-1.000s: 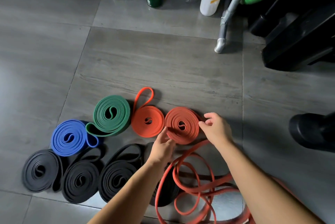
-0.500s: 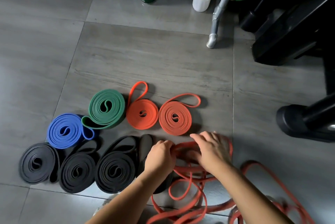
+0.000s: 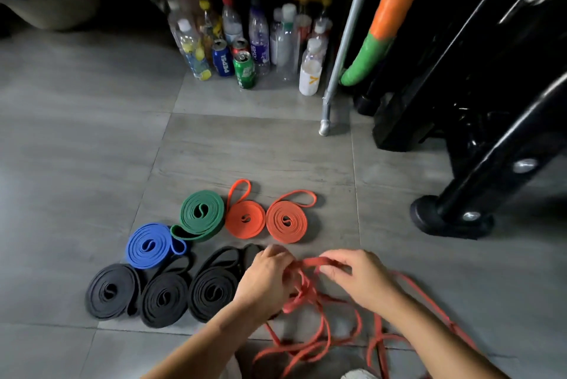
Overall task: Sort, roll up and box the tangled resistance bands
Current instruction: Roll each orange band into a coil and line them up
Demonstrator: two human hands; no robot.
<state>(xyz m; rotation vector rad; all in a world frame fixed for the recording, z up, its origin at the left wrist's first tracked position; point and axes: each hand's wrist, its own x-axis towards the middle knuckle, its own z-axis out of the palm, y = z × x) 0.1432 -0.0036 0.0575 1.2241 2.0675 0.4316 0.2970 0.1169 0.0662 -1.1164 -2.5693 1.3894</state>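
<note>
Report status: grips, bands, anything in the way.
Left grip and right grip pinch the loose red band, rest tangled on floor. Rolled bands lie alongside, left. No box in view.

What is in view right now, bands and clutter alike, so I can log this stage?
rolled black bands: three, black, front row on the floor, left of the hands
rolled blue band: one, blue, just behind the black rolls
rolled green band: one, green, back row, its tail against the blue roll
rolled orange bands: two, orange, back row, right of the green
tangled orange band: at least one, orange, loose on the near floor
drink bottles and cans: a cluster, mixed colours, far edge of the floor
metal pole: one, grey, right of the bottles
equipment frame: one, black, right side
left hand: grips the tangled orange band
right hand: pinches the same band
</note>
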